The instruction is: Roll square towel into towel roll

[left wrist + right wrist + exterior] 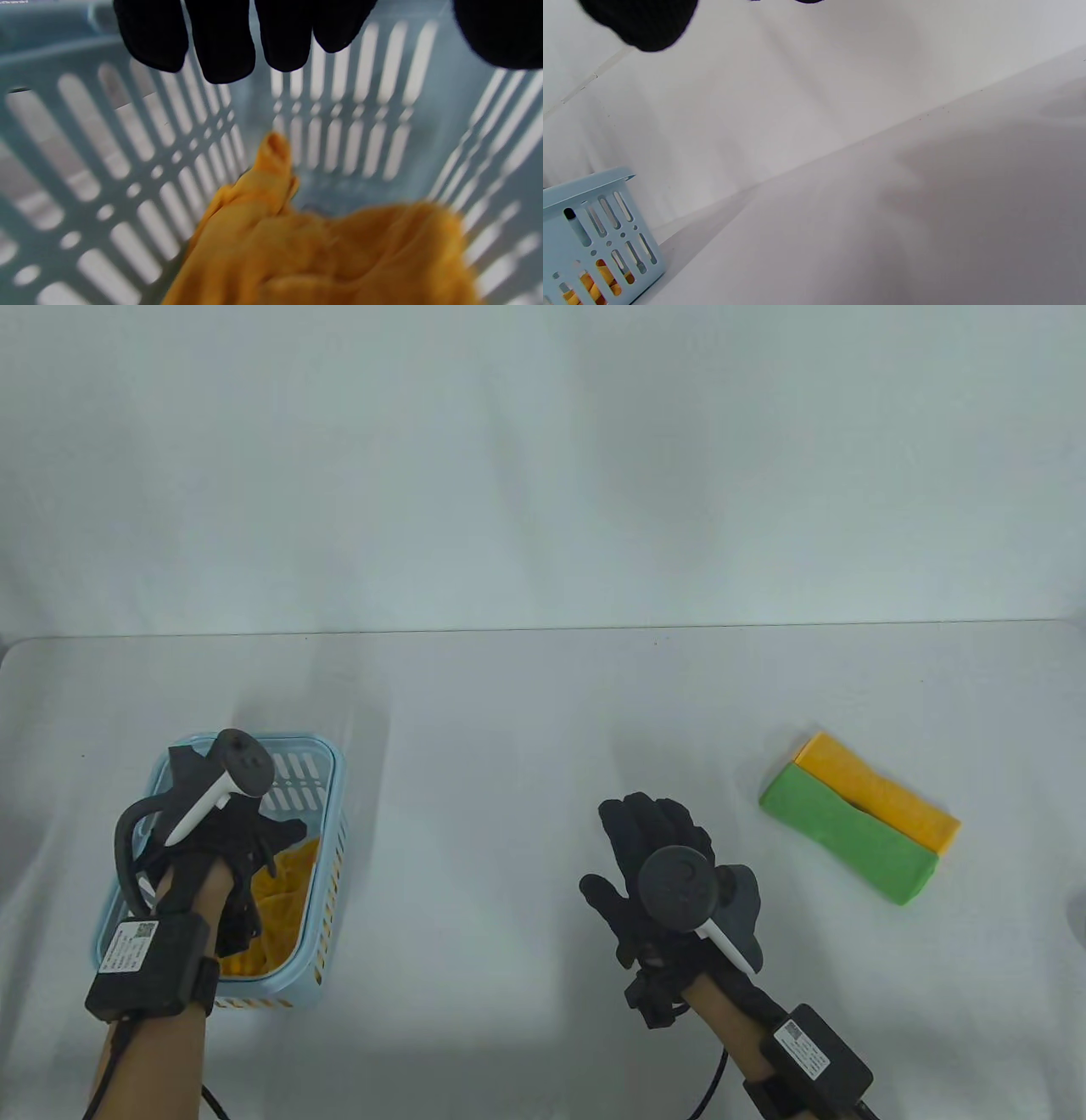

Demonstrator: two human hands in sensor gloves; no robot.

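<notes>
Table [543, 712] space lay bare before you, likely kept for rolling. Basket [327, 848] held the crumpled orange towel [284, 899]; your left hand [229, 831] hung over it, fingers [220, 46] apart, gripping nothing. Your right hand [653, 865] rested spread on the table. Finished rolls [857, 831] showed only from above; towel folds, only at the left wrist.

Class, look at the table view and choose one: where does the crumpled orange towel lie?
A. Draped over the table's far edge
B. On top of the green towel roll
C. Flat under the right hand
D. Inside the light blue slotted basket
D: the crumpled orange towel lies inside the light blue basket, below the left hand.
</notes>
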